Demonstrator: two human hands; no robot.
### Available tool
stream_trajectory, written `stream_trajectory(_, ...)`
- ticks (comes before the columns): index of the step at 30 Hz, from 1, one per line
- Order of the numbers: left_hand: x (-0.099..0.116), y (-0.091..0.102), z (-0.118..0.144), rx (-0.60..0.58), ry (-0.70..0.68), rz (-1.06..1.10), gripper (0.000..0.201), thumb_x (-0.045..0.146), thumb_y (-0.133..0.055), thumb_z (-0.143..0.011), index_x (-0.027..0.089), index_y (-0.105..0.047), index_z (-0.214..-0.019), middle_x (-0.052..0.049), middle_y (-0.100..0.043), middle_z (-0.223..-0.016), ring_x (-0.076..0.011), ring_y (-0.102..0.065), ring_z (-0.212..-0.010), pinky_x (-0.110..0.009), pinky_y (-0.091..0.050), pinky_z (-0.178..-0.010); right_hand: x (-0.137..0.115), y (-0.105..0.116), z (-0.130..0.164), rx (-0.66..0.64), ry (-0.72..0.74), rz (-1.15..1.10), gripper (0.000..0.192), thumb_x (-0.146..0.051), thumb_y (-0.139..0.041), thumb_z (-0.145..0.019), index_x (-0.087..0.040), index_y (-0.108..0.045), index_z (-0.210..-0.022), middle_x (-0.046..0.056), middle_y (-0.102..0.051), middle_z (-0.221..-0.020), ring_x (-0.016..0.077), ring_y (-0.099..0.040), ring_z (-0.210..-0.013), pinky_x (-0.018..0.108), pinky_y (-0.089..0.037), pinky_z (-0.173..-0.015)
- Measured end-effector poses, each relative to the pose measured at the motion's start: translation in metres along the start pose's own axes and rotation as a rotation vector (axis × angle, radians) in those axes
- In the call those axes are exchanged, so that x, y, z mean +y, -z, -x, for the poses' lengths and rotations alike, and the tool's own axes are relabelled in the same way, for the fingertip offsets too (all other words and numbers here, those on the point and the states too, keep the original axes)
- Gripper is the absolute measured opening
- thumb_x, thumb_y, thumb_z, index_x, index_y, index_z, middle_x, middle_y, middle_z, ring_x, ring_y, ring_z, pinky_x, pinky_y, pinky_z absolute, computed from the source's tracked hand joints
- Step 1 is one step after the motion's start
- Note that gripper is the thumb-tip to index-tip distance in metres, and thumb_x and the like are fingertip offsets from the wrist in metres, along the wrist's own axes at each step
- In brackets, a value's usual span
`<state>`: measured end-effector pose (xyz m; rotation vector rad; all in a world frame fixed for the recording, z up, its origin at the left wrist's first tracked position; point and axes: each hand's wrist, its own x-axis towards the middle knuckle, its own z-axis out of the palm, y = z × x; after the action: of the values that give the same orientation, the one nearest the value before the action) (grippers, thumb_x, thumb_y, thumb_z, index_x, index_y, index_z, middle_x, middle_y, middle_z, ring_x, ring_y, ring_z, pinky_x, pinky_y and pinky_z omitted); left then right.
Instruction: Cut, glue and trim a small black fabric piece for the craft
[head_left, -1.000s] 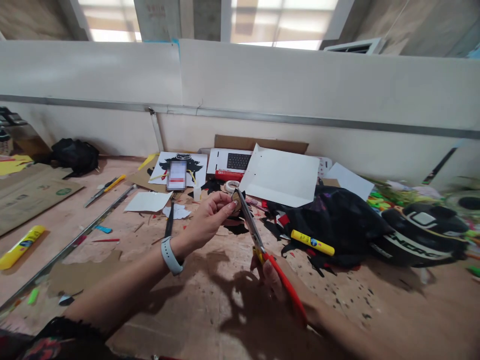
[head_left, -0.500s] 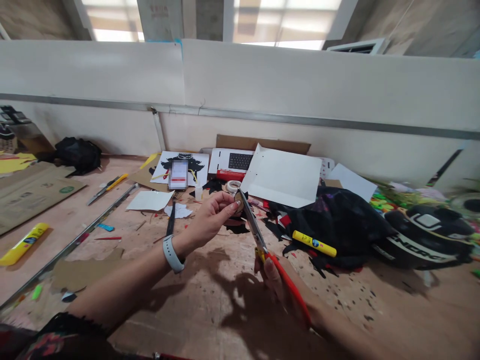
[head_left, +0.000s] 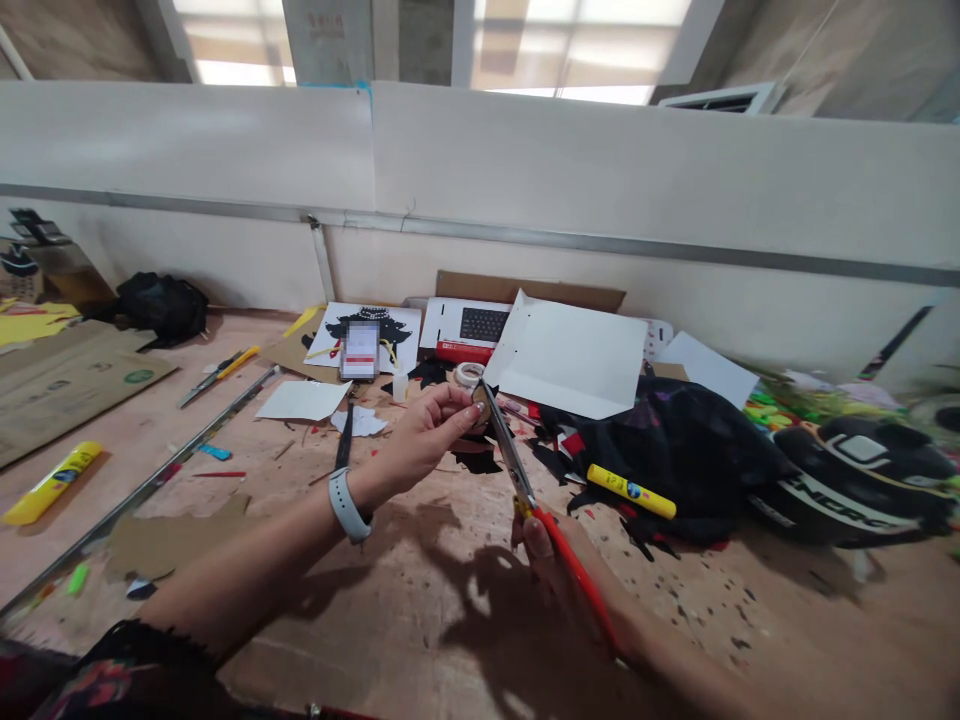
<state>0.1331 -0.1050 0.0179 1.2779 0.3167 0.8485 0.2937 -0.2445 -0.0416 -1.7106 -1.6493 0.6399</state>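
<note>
Between the thumb and fingers of my left hand (head_left: 431, 425) is a small brown piece of cardboard (head_left: 481, 404). Long scissors (head_left: 513, 452) with red and yellow handles are gripped in my right hand (head_left: 551, 560). Their blades point up and away, with the tip part right at the cardboard's right edge; whether they press on it I cannot tell. A white roll of tape (head_left: 469, 374) lies just behind my left fingertips. Black paper scraps (head_left: 476, 460) lie on the table below the blades.
Yellow glue tubes (head_left: 631, 490) lie at right and far left. A white sheet (head_left: 570, 350) leans on a keyboard box. A phone (head_left: 360, 350), a utility knife (head_left: 217, 377) and a long metal ruler (head_left: 180, 455) are at left. Black cloth (head_left: 682, 450) and a black bag (head_left: 855, 475) are at right.
The whole view has shifted slightly. Both hands keep their hold, and the scissors and cardboard stay nearly as they were against each other.
</note>
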Motion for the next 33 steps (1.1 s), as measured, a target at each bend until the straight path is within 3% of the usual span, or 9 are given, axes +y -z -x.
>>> stream_trajectory(11,-0.002,0.002,0.0,0.01,0.014,-0.029,0.023,0.036,-0.068,-0.081,0.017,-0.055,-0.086,0.001,-0.059,-0.081,-0.0124,-0.06,-0.078,-0.033,-0.06,-0.071,-0.004,-0.001,-0.003,0.061,-0.035,-0.093,0.064,-0.08,-0.03,-0.082,-0.022,-0.049,-0.062,0.003,-0.051,-0.055,0.0167,-0.045,-0.049,0.03,-0.039,-0.046)
stream_trajectory(16,0.0,0.008,-0.002,0.005,0.115,-0.148,0.024,0.036,-0.068,-0.081,0.017,-0.054,-0.085,-0.002,-0.06,-0.089,-0.0156,-0.062,-0.085,-0.032,-0.059,-0.069,-0.009,0.004,-0.001,0.1,-0.14,-0.2,0.062,-0.078,-0.028,-0.084,-0.022,-0.051,-0.071,-0.002,-0.043,-0.05,0.013,-0.04,-0.041,0.027,-0.037,-0.04)
stream_trajectory(20,0.0,0.012,-0.002,-0.084,0.198,-0.235,0.022,0.035,-0.066,-0.083,0.016,-0.054,-0.086,-0.003,-0.061,-0.09,-0.0173,-0.064,-0.09,-0.031,-0.058,-0.07,-0.016,0.01,-0.005,0.066,-0.27,-0.38,0.058,-0.08,-0.04,-0.079,-0.023,-0.051,-0.073,-0.006,-0.04,-0.047,0.0109,-0.038,-0.036,0.024,-0.033,-0.035)
stream_trajectory(25,-0.004,0.006,0.006,-0.31,0.386,-0.184,0.025,0.037,-0.065,-0.085,0.019,-0.051,-0.094,-0.005,-0.067,-0.092,-0.0177,-0.07,-0.081,-0.028,-0.058,-0.064,-0.013,0.013,-0.019,0.157,-0.151,-0.554,0.044,-0.058,-0.073,-0.068,-0.022,-0.051,-0.081,-0.003,-0.055,-0.068,0.0124,-0.052,-0.057,0.025,-0.044,-0.052)
stream_trajectory(29,-0.011,-0.001,0.013,-0.507,0.46,-0.136,0.026,0.041,-0.064,-0.086,0.019,-0.053,-0.096,-0.004,-0.067,-0.087,-0.0146,-0.07,-0.073,-0.03,-0.058,-0.069,-0.01,0.015,-0.02,0.165,-0.129,-0.669,0.043,-0.049,-0.077,-0.068,-0.022,-0.051,-0.087,-0.002,-0.057,-0.079,0.011,-0.052,-0.061,0.024,-0.043,-0.055)
stream_trajectory(33,-0.01,-0.002,0.014,-0.53,0.434,-0.195,0.022,0.038,-0.063,-0.087,0.017,-0.055,-0.09,-0.001,-0.061,-0.085,-0.0129,-0.068,-0.074,-0.029,-0.058,-0.071,-0.015,0.02,-0.015,0.11,-0.149,-0.714,0.038,-0.045,-0.076,-0.07,-0.021,-0.051,-0.086,-0.003,-0.056,-0.08,0.0089,-0.048,-0.055,0.024,-0.041,-0.05)
